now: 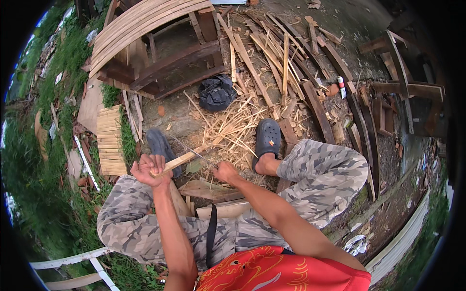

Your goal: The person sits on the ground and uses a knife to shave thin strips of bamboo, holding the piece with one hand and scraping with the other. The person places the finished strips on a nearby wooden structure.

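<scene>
Strip of wood point(177, 161): it slants at the near-left side of the pile of shavings point(238, 127), its far end over that edge. From this seat I have the left hand point(151, 170) with fingers partly curled, the strip's near end against its palm; the right hand point(226, 172) is closed around the handle of a knife point(204, 158), whose blade crosses the strip near its far end.

For shaving, as I judge this step, I'd firm up the left hold so the strip can't roll, lay the blade at a shallow angle and take long, light strokes along the grain. I'd keep the left fingers and both shoes, left point(159, 145) and right point(267, 137), one either side of the pile, out of the blade's path.

The right fingers hide the handle. I cannot tell which way the cutting edge faces, whether the blade bites, or whether the strip's far end rests on anything. The strip and left hand cover part of the left shoe.
</scene>
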### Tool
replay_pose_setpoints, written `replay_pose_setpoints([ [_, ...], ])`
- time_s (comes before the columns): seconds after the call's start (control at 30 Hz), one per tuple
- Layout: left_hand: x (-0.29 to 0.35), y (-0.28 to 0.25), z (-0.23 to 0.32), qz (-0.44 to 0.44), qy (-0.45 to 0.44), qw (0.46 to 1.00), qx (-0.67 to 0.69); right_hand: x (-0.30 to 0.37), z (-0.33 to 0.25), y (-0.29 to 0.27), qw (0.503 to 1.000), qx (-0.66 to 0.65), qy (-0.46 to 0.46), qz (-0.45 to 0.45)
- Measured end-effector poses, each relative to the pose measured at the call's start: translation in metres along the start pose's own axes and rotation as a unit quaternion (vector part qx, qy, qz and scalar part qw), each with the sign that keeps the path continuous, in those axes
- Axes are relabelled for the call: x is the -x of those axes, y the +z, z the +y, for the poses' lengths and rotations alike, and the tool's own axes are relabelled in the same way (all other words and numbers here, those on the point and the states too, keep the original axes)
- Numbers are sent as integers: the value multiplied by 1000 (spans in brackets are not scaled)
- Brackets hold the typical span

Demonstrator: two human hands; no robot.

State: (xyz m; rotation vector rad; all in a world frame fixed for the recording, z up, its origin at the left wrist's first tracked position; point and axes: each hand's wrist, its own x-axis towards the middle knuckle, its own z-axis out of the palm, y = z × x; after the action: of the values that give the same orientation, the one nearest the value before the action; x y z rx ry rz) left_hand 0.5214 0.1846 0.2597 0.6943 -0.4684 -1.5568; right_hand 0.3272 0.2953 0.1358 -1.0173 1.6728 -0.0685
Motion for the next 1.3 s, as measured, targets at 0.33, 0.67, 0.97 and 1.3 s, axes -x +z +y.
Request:
replay_pose_setpoints([
  [0.33,3,4,1,-20,-25,999,-9,1,-1,-4,998,-8,-56,-19],
  [0.67,-1,9,-1,-30,-18,999,-10,-6,16,8,1000,-6,-24,-17],
  [0.97,-4,12,-2,-38,-33,999,-8,-16,19,18,982,-23,-188,25],
  [1.3,3,18,9,-45,-5,999,25,-32,56,2,988,-104,100,-52],
])
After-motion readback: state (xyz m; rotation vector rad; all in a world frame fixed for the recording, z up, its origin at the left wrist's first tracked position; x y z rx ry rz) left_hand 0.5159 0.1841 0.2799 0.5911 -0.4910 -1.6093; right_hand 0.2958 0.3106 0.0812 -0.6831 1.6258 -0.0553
